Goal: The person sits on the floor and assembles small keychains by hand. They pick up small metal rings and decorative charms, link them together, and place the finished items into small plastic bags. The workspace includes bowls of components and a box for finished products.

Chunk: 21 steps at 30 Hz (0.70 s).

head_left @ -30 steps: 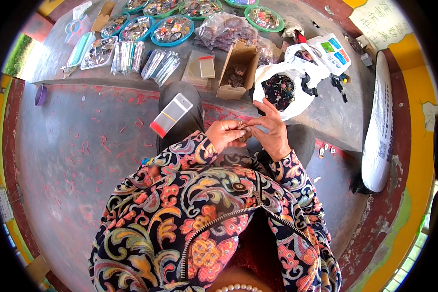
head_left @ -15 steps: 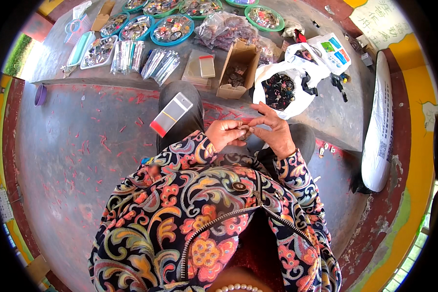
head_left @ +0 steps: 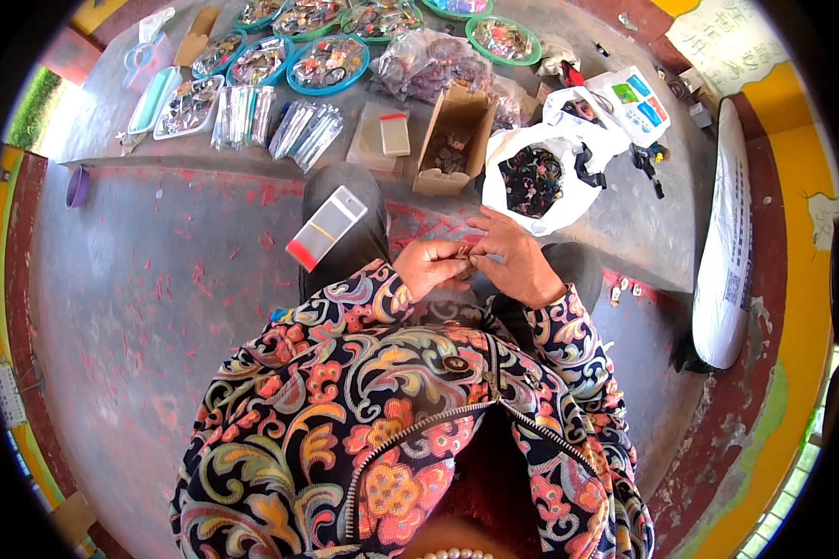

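Note:
Over my lap, my left hand [head_left: 427,267] pinches a small brownish piece [head_left: 464,252] between thumb and fingers. It is too small and too covered to name. My right hand [head_left: 520,265] meets it from the other side, thumb and forefinger closed at the piece, other fingers raised. A clear flat plastic sleeve [head_left: 328,226] with a red end and a yellowish band lies on my left knee. Beyond my hands, on the raised ledge, an open cardboard box [head_left: 440,182] holds small brown pieces. To its right, a white plastic bag [head_left: 557,221] gapes around many small dark items.
Farther along the ledge are blue and green basins [head_left: 327,86] of packaged trinkets, bundles of shiny packets [head_left: 306,133], heaped clear bags [head_left: 432,61] and a stack of clear sleeves [head_left: 368,140]. A long white wrapped roll [head_left: 725,242] leans at the right. Red scraps litter the floor.
My right hand has drawn in, its thumb and forefinger now closed at the small piece, which is more covered. My left hand keeps its pinch. The view has shifted slightly.

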{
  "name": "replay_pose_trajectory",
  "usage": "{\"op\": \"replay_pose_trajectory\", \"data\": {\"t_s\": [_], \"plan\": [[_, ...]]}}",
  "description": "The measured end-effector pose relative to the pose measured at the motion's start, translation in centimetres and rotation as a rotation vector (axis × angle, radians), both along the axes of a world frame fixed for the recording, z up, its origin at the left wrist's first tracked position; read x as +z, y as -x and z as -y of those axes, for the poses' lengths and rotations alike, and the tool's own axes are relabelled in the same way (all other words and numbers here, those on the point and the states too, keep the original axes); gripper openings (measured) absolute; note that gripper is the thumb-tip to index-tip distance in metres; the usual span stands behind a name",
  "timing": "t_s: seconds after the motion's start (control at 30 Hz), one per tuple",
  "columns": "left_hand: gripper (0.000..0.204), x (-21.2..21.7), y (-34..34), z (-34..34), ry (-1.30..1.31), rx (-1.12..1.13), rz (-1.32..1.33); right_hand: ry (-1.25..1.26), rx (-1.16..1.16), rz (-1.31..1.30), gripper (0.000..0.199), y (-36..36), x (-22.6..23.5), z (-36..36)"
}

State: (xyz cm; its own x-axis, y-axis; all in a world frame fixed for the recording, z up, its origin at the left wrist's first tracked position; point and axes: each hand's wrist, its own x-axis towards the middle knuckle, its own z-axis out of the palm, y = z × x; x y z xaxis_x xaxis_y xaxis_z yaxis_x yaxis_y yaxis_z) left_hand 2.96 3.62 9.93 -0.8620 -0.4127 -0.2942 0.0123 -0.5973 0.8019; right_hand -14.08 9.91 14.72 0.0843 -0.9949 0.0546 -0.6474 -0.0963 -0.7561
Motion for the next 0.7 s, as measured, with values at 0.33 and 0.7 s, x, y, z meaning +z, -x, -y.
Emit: {"op": "replay_pose_trajectory", "data": {"t_s": [0.33, 0.7], "plan": [[0.026, -0.3, 0.2, 0.3, -0.141, 0.128, -0.016, 0.125, -0.233, 0.053, 0.018, -1.7, -0.5, 0.0], [0.024, -0.1, 0.1, 0.3, -0.186, 0.236, -0.066, -0.032, -0.407, 0.840, 0.020, -2.1, -2.9, 0.2]]}}
